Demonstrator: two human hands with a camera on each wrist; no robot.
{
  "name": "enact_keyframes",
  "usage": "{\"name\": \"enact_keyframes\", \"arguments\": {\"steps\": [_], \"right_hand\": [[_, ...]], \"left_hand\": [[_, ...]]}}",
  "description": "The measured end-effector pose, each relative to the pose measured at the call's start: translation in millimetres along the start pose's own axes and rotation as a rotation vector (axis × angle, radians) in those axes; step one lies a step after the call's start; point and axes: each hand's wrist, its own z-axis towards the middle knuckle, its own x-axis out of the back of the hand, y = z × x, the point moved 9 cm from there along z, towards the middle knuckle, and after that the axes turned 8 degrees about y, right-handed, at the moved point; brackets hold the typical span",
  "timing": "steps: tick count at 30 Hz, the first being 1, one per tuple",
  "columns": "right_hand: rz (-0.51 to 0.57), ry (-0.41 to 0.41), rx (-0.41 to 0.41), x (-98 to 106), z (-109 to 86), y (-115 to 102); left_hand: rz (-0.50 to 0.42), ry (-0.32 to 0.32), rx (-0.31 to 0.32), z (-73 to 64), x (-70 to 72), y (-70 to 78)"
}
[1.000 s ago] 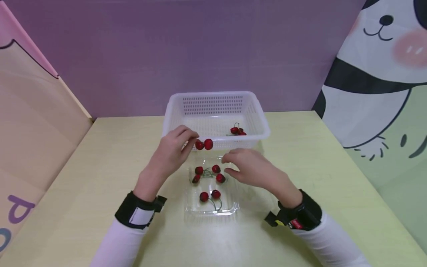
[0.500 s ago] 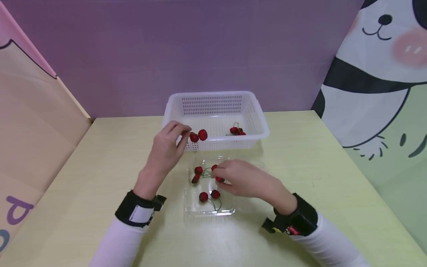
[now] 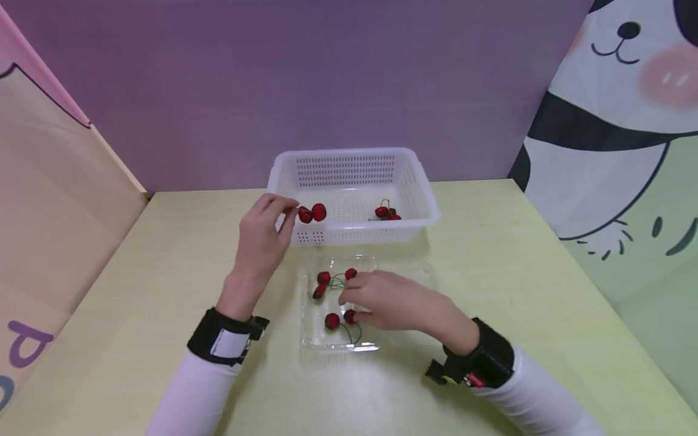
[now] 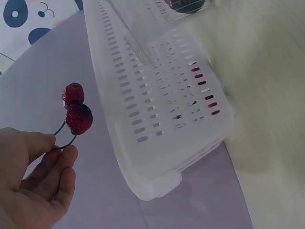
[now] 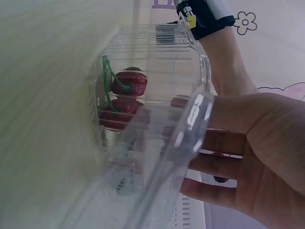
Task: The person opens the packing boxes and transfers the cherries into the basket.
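My left hand (image 3: 262,233) pinches the green stems of a pair of red cherries (image 3: 319,212), held up at the left front of the white basket (image 3: 371,235). In the left wrist view thumb and fingertips meet on those stems, and the cherries (image 4: 79,119) stand clear of the basket wall. My right hand (image 3: 395,300) hovers over the right side of a clear plastic box (image 3: 340,347), fingers loosely bent. Its fingertips are close to a cherry of the front pair (image 3: 332,321); whether they touch is unclear. Several more cherries (image 3: 324,278) lie towards the box's back, partly hidden by that hand.
A few cherries (image 3: 383,212) sit in the basket's right part. The box's clear lid (image 3: 417,270) appears to lie folded out to the right, under my right arm. A purple wall (image 3: 338,91) closes off the table (image 3: 180,254) behind the basket.
My left hand has moved left and away from me with the cherry pair, from above the box to the basket's left front. My right hand has come left and nearer, down over the box.
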Motion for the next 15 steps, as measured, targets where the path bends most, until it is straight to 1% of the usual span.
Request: {"name": "enact_keyframes", "arguments": {"steps": [8, 15], "right_hand": [[-0.020, -0.032, 0.018, -8, 1.7, -4], [0.010, -0.037, 0.024, -11, 2.8, -9]], "left_hand": [[0.011, 0.026, 0.031, 0.0, 0.4, -8.9], [0.015, 0.035, 0.068, -0.9, 1.3, -15.4]]}}
